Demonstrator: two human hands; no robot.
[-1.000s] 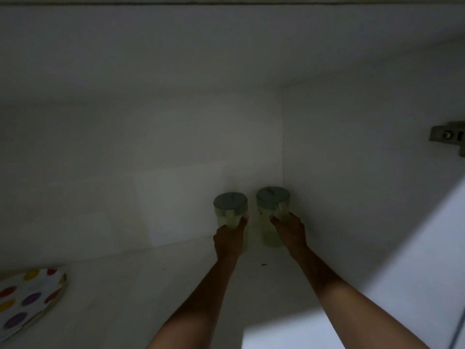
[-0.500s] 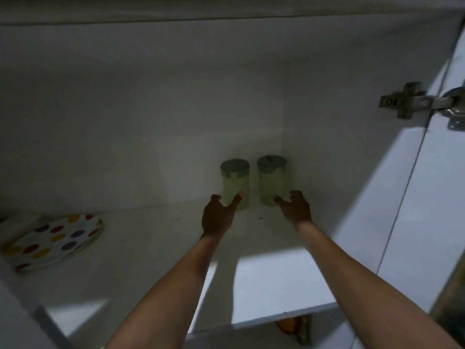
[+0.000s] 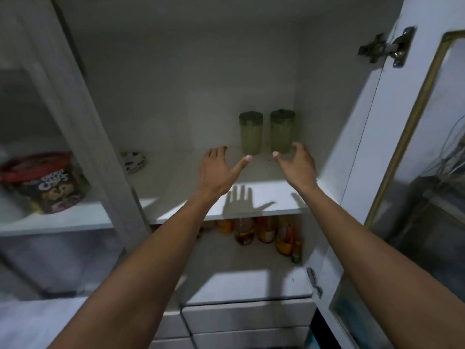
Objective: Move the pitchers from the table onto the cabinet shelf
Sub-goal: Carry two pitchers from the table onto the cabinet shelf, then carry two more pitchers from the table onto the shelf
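Two pale green pitchers with darker green lids stand upright side by side at the back right corner of the white cabinet shelf point(image 3: 251, 200): the left pitcher point(image 3: 250, 133) and the right pitcher point(image 3: 281, 131). My left hand point(image 3: 218, 170) hovers over the shelf in front of the left pitcher, fingers spread, holding nothing. Over the shelf's right side, my right hand point(image 3: 297, 163) is open too, just in front of the right pitcher and apart from it.
A plate with coloured dots point(image 3: 132, 161) lies at the shelf's left. Jars and bottles point(image 3: 264, 231) stand on the shelf below. The open cabinet door point(image 3: 392, 147) with its hinge point(image 3: 385, 47) is on the right. A cereal bag point(image 3: 54, 185) sits behind the left glass door.
Both hands let go of the pitchers and have drawn back toward the shelf's front, fingers opening. The view has pulled back, showing the whole cabinet.
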